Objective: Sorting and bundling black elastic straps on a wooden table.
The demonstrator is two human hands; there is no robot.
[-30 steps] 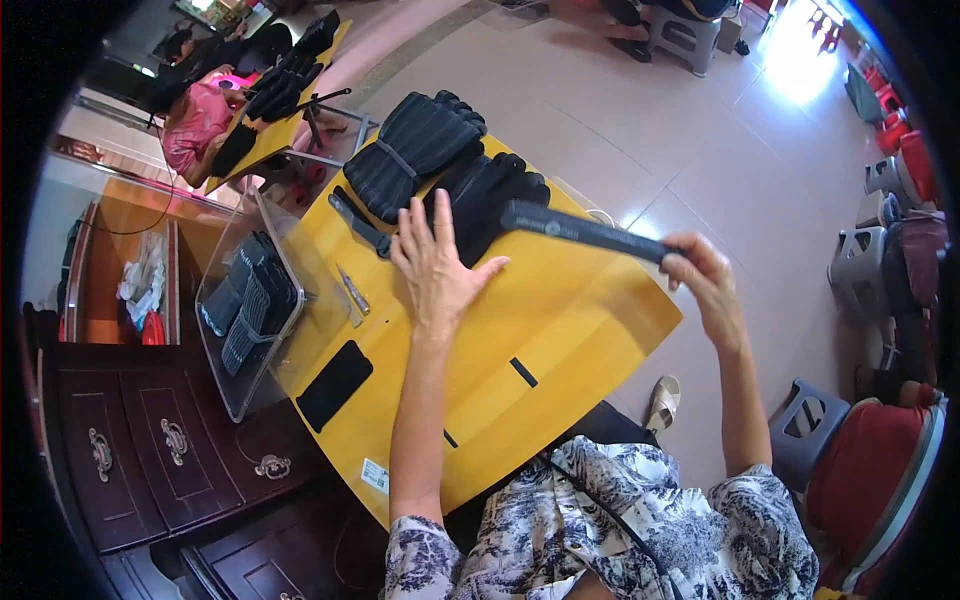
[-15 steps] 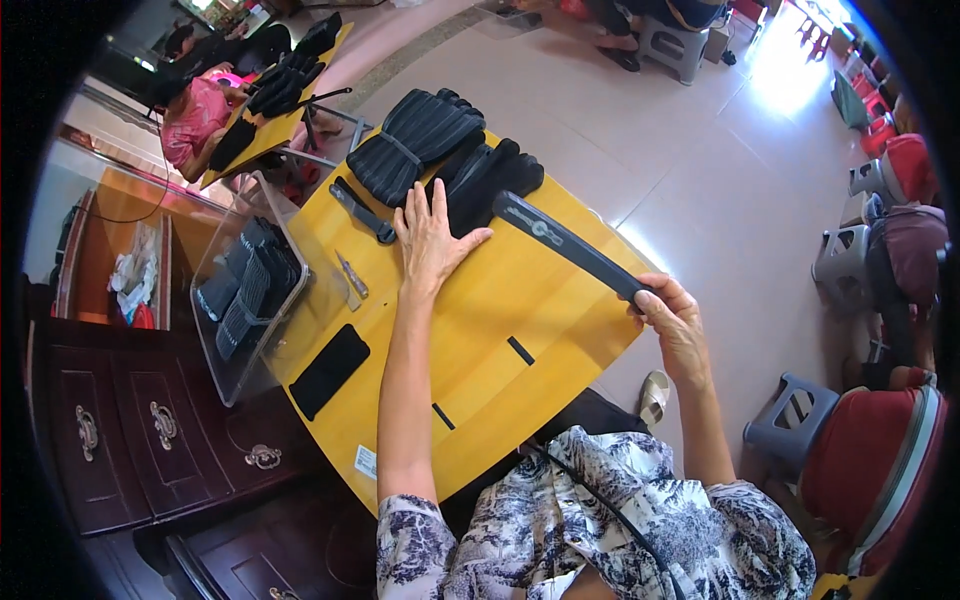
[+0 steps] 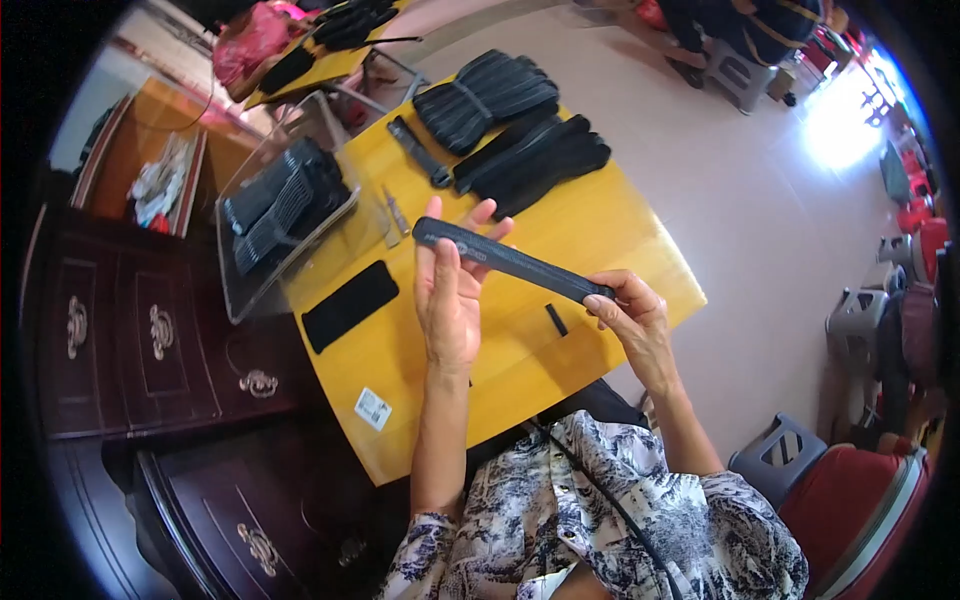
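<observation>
A long flat black strap (image 3: 520, 266) with grey markings near one end stretches between my two hands above the yellow table (image 3: 410, 430). My left hand (image 3: 452, 315), palm up, grips its left end, with the thumb on top and fingers behind. At the other end, my right hand (image 3: 640, 325) pinches the strap between thumb and fingers. Beyond the hands lie a tied bundle of black straps (image 3: 487, 98) and a looser black pile (image 3: 540, 165). A single short black strap (image 3: 418, 150) rests left of them.
On the table are a black rectangular piece (image 3: 350, 305), a small pointed tool (image 3: 397, 212), a white label (image 3: 373, 409) and a short black strip (image 3: 556, 319). A clear bin (image 3: 232, 300) of black straps stands left, beside dark drawers (image 3: 160, 370). Grey stools (image 3: 780, 450) stand right.
My left hand has lifted off the table beside the bundles, turned palm up and taken the strap's left end. The strap has moved left and nearer. The head view has shifted.
</observation>
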